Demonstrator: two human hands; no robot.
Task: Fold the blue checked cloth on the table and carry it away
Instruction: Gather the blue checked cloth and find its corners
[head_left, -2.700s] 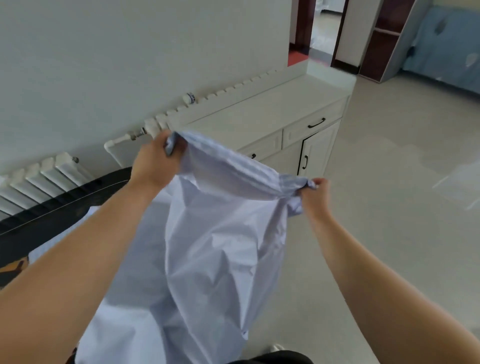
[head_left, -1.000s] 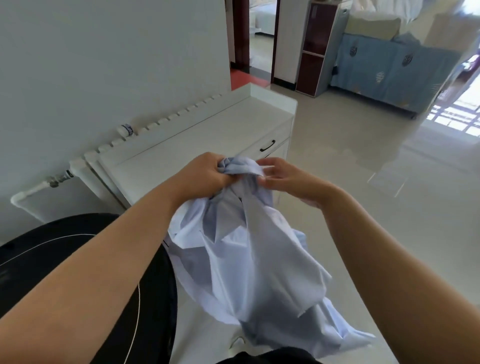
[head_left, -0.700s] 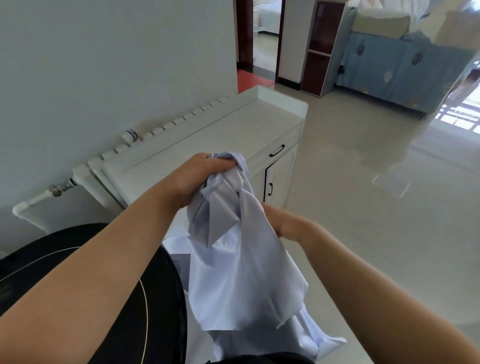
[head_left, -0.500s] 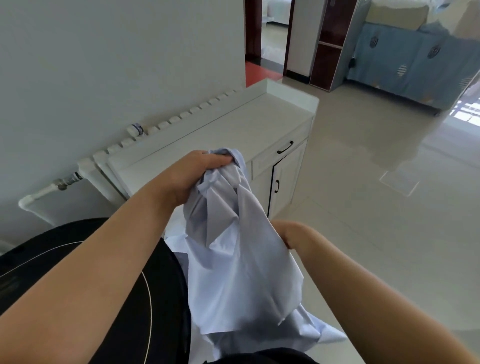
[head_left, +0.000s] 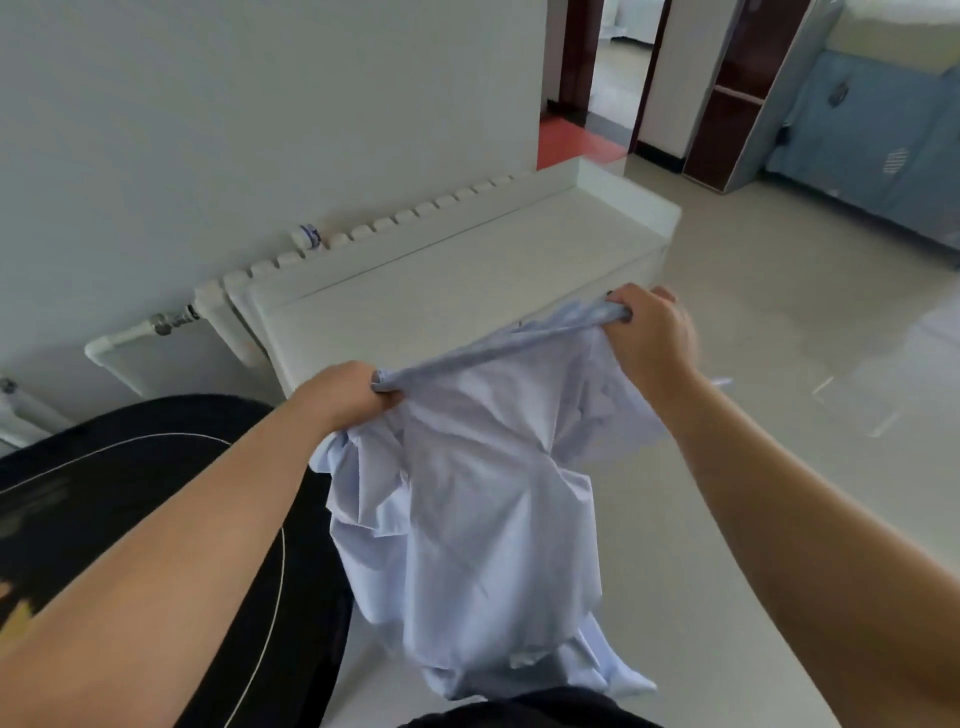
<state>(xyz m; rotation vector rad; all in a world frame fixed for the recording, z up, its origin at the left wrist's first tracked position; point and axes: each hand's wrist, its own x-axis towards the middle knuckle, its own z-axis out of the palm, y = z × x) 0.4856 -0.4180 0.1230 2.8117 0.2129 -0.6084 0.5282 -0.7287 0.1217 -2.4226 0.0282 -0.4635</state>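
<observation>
The pale blue checked cloth (head_left: 483, 499) hangs in the air in front of me, bunched and creased, its lower end near my legs. My left hand (head_left: 345, 392) grips one end of its top edge. My right hand (head_left: 649, 332) grips the other end, higher and further right. The edge between them is pulled into a taut, rolled line. The black table (head_left: 171, 509) lies at the lower left, partly behind my left forearm.
A white low cabinet (head_left: 467, 291) stands against the wall just beyond the cloth, with a white radiator (head_left: 363, 234) and pipe behind it. Pale tiled floor (head_left: 779, 364) spreads to the right. A doorway (head_left: 602, 78) and a dark shelf unit (head_left: 737, 93) are at the back.
My right hand came out from behind the cloth, took the top edge and pulled it right and up. The bunched top is now stretched between both hands.
</observation>
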